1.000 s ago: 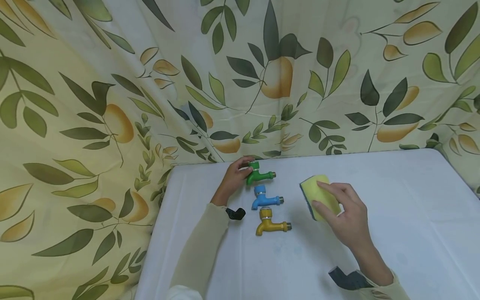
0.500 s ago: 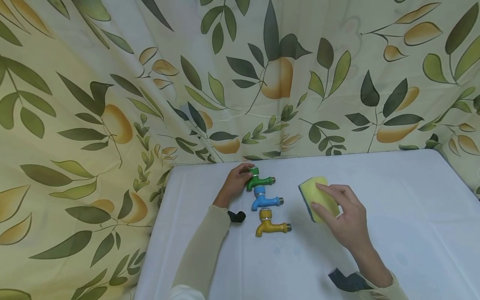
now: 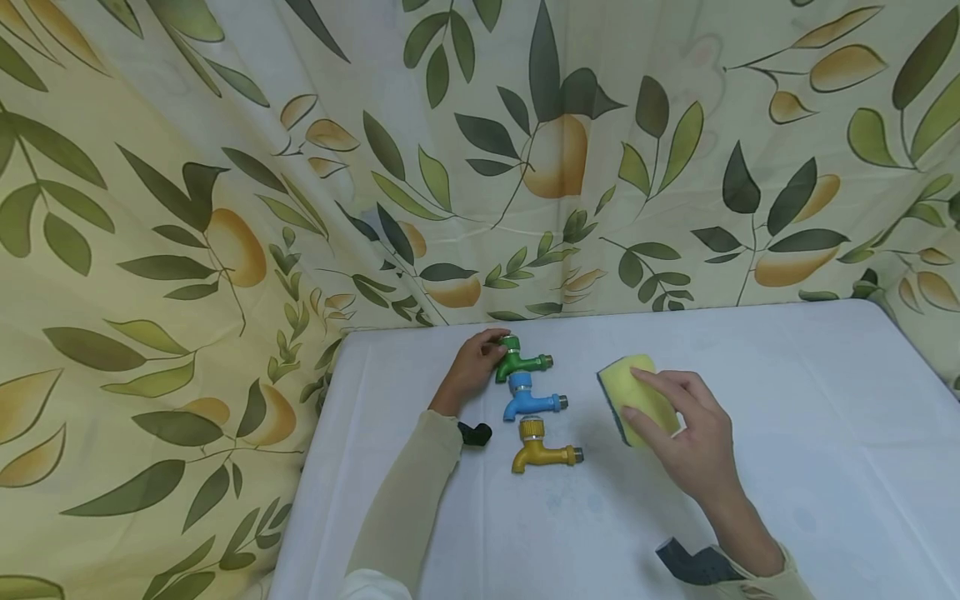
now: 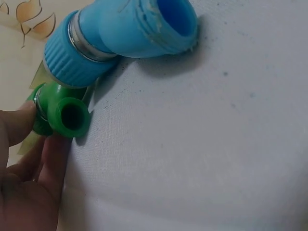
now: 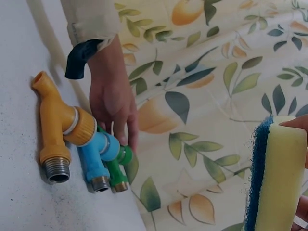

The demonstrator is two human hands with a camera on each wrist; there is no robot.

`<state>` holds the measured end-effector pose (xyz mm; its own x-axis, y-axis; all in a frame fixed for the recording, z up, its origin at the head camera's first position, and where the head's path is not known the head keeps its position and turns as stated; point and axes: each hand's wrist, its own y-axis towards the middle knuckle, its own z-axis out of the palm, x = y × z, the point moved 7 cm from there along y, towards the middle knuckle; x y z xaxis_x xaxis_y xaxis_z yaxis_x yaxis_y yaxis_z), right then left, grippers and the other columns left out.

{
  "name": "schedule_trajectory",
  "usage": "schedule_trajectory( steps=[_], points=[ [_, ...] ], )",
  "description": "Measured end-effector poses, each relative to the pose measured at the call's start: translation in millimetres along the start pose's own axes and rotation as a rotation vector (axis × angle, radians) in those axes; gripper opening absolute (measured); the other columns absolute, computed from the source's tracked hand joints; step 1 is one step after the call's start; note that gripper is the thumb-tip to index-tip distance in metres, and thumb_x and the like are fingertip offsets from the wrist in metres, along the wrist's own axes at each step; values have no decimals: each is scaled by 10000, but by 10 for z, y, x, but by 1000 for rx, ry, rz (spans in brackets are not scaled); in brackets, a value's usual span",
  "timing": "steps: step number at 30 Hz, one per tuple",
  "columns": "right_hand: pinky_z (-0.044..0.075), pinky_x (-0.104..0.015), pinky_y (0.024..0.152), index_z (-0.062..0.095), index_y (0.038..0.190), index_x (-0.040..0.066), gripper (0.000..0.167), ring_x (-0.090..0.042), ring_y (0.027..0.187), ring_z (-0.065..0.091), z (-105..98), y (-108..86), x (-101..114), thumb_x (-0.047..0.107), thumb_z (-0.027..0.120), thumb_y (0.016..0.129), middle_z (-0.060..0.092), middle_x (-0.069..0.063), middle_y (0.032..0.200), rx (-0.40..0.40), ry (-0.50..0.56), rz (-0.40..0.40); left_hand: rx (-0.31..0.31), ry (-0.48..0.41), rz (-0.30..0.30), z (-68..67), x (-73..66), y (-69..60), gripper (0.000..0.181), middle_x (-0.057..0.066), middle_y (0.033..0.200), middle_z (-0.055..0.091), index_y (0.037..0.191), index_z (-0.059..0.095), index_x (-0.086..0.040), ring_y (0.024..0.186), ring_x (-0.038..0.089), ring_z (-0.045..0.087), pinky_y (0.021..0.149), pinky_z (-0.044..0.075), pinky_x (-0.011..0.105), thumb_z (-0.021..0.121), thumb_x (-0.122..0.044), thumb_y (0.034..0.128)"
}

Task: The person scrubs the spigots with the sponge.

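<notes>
In the head view my left hand (image 3: 472,364) pinches the knob end of a green water tap (image 3: 522,363) near the table's back edge. The left wrist view shows the thumb on one side of this tap and fingers beneath it. Just in front of it lies a blue tap (image 3: 528,403), close to the green one. Nearest to me is a yellow tap (image 3: 542,455). All their threaded ends point right. To their right, my right hand (image 3: 697,437) holds a yellow sponge (image 3: 636,385) with a dark blue scouring side (image 5: 260,168), raised above the table.
A white cloth covers the table (image 3: 825,433). Behind and to the left hangs a curtain (image 3: 300,208) printed with leaves and fruit. Dark wrist mounts stick out at both cuffs, and small specks dot the cloth beside the taps.
My left hand has slid the green tap a little toward me, closer to the blue tap. The right hand with the sponge has hardly moved.
</notes>
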<state>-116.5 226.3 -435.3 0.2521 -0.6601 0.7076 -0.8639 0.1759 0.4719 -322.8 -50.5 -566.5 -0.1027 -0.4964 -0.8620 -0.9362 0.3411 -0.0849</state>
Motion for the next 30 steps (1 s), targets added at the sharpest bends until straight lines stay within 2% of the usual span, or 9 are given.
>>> schedule_trajectory(
  steps=[5,10,12,15,18,21,26,30],
  points=[
    [365,-29,811,731,1264,168,523,50,1036,465,-3,6,-1,94,864,763,612,-68,1101,-2,1,-4,-2,43,-26,10,0,3,383,42,1376,602,1453,571,-238,1263,228,564,1107,466,439,542,-270,1072],
    [364,-35,817,728,1268,167,524,31,1029,472,2,13,-7,88,862,767,607,-59,1097,0,0,-10,-23,49,-59,-14,9,-55,460,72,1432,561,1537,460,-241,1307,251,562,1105,479,441,518,-259,1081],
    [366,-72,796,727,1269,162,525,-21,1014,480,9,23,-13,97,864,767,601,-66,1096,5,-14,-12,-44,58,-66,-43,11,-105,477,76,1450,547,1552,431,-234,1319,254,560,1102,484,437,511,-244,1082],
    [408,-204,759,717,1281,171,527,-122,999,485,44,63,-36,139,866,777,583,-77,1123,40,-89,-17,-78,91,-56,-98,-7,-204,471,85,1446,542,1546,435,-211,1312,254,565,1096,490,435,509,-221,1081],
    [407,-331,701,702,1293,181,514,-221,979,481,136,121,-89,190,856,802,571,-114,1152,113,-203,-43,-103,129,-36,-162,-43,-326,448,96,1417,551,1521,467,-180,1279,257,583,1077,506,435,516,-213,1078],
    [421,-385,674,690,1303,181,490,-307,960,506,278,175,-201,227,832,836,590,-172,1178,210,-301,-63,-113,167,-8,-214,-105,-450,428,115,1393,555,1500,490,-150,1247,270,599,1059,520,438,518,-207,1077],
    [498,-497,749,662,1348,200,485,-392,1026,558,576,222,-470,302,791,892,591,-207,1251,413,-384,-33,-105,231,38,-249,-214,-648,407,146,1359,569,1474,518,-106,1207,300,612,1036,528,458,520,-188,1075],
    [507,-546,800,662,1355,208,481,-395,1053,559,762,246,-611,303,786,901,595,-189,1259,511,-423,-45,-88,269,36,-229,-242,-787,408,130,1366,563,1477,521,-129,1209,285,607,1026,535,445,523,-211,1077]
  ],
)
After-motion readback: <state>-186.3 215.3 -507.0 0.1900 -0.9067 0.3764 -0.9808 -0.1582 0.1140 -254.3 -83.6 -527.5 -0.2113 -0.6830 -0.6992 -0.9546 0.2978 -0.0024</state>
